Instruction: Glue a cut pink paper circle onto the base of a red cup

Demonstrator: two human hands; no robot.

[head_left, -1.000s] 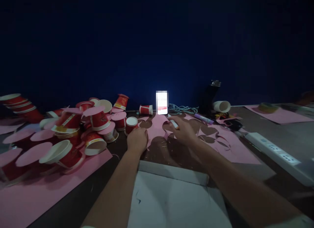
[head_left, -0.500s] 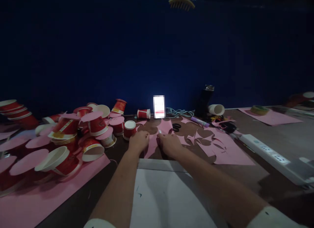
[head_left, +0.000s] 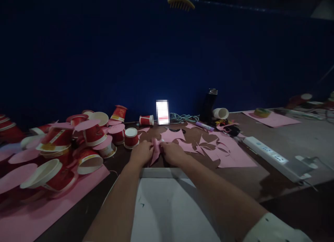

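Observation:
My left hand [head_left: 142, 153] is closed, its fingers pinching a piece of pink paper [head_left: 156, 150] that bends upward between my hands. My right hand [head_left: 172, 153] is closed on the same paper from the other side. A small white bit shows at its fingertips; I cannot make out what it is. Behind the hands lies a pink paper scrap [head_left: 172, 135] with curved cut edges, partly covering the black scissors [head_left: 180, 130]. Left of my left hand stands a red paper cup [head_left: 131, 140], its white end up.
Red paper cups [head_left: 91, 133], several with pink discs, crowd the left over a pink sheet [head_left: 86, 190]. Pink offcuts [head_left: 208, 141], a purple tube [head_left: 205, 126], a dark bottle [head_left: 208, 104] and a white power strip [head_left: 266, 155] lie right. A glowing screen [head_left: 162, 111] stands behind.
The pink paper between my hands has gone from lying flat to bent upward. A pink scrap now covers most of the scissors. The whole view has shifted slightly.

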